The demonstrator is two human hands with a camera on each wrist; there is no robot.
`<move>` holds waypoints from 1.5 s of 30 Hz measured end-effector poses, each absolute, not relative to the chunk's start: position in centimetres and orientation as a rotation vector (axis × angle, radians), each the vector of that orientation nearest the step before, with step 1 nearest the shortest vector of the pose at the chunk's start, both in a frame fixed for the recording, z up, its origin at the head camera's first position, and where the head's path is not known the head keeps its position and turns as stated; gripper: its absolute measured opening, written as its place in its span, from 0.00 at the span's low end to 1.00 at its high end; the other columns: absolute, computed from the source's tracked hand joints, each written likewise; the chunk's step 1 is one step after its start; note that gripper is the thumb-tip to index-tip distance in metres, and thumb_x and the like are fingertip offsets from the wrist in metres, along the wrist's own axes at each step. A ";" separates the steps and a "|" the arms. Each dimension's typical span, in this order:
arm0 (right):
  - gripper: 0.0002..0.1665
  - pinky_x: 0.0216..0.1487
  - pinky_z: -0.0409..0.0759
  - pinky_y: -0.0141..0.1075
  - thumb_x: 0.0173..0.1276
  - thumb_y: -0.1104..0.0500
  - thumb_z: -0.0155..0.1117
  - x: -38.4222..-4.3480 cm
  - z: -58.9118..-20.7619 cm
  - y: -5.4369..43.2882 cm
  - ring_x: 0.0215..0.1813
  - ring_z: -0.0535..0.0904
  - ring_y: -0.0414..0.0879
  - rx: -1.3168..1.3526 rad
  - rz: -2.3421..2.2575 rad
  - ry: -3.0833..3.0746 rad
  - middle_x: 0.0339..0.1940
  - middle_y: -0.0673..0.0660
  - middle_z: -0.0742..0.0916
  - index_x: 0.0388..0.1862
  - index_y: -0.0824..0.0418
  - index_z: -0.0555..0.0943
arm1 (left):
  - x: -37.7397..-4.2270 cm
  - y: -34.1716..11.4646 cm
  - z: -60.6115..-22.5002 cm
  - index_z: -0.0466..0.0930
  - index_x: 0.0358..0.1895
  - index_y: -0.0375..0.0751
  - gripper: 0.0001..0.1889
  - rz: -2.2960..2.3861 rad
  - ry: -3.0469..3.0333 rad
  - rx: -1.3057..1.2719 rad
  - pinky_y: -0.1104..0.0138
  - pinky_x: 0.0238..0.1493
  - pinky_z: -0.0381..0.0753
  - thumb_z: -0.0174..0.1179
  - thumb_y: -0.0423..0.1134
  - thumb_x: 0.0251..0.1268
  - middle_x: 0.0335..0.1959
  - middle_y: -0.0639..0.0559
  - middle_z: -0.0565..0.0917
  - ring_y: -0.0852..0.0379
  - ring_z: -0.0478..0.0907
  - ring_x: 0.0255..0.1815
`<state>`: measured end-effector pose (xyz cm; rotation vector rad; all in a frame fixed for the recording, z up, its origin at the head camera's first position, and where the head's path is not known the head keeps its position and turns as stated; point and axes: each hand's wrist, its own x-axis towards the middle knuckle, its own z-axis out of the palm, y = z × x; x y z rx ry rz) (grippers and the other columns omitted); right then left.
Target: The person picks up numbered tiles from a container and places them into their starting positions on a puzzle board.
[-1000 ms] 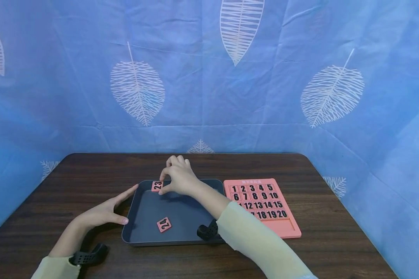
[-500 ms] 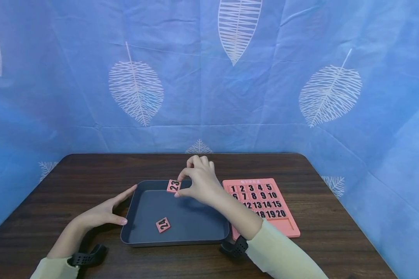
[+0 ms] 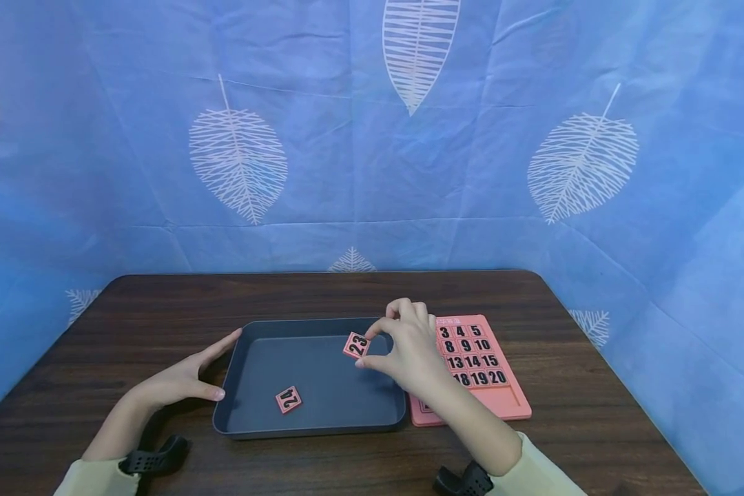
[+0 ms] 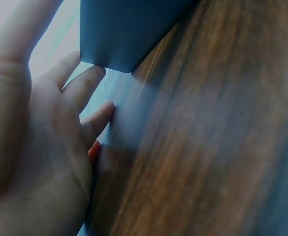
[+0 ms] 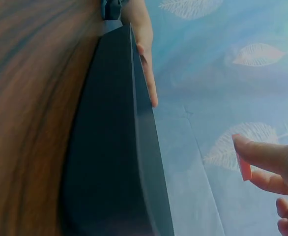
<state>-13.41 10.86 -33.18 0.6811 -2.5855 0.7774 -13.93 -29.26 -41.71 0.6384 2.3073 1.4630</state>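
Between thumb and forefinger, my right hand [image 3: 409, 348] pinches a pink number tile marked 23 [image 3: 356, 345], above the right part of the dark grey tray [image 3: 310, 428]. The right wrist view catches this tile [image 5: 244, 168] edge-on, raised over the tray's rim. My left hand [image 3: 176, 377] lies at the tray's left side, fingers spread and straight, thumb and fingertip against the rim. In the left wrist view its fingertips meet the tray's corner [image 4: 119, 44]. Another tile, marked 24 [image 3: 288, 399], lies on the tray floor. Right of the tray is a pink number puzzle board [image 3: 514, 393], partly covered by my right hand and forearm.
The board holds rows of numbered tiles up to 20, with a bare bottom row partly showing. A dark wooden table [image 3: 180, 303] carries everything. Behind it hangs a blue cloth [image 3: 322, 172] with white leaf prints. Black bands [image 3: 155, 456] sit on both wrists.
My right hand has lifted tile 23 from the tray's back left and carried it rightward toward the board. My left hand stays at the tray's left side.
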 end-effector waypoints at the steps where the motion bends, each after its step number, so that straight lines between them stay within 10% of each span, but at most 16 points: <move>1: 0.18 0.42 0.52 0.45 0.40 0.45 0.83 -13.2 -33.3 11.3 0.44 0.58 0.50 0.658 0.791 -2.592 0.38 0.48 0.65 0.30 0.48 0.86 | -13.9 -29.2 -41.7 0.37 0.78 0.49 0.50 1.462 2.308 0.638 0.25 0.54 0.40 0.64 0.38 0.60 0.76 0.36 0.38 0.28 0.33 0.72; 45: 0.18 0.38 0.57 0.49 0.38 0.48 0.83 -9.8 -38.8 24.6 0.43 0.64 0.58 0.145 0.563 -2.817 0.38 0.56 0.73 0.22 0.52 0.82 | -14.0 -29.4 -42.1 0.37 0.78 0.47 0.51 1.471 2.310 0.658 0.25 0.55 0.40 0.65 0.38 0.60 0.77 0.37 0.38 0.29 0.33 0.73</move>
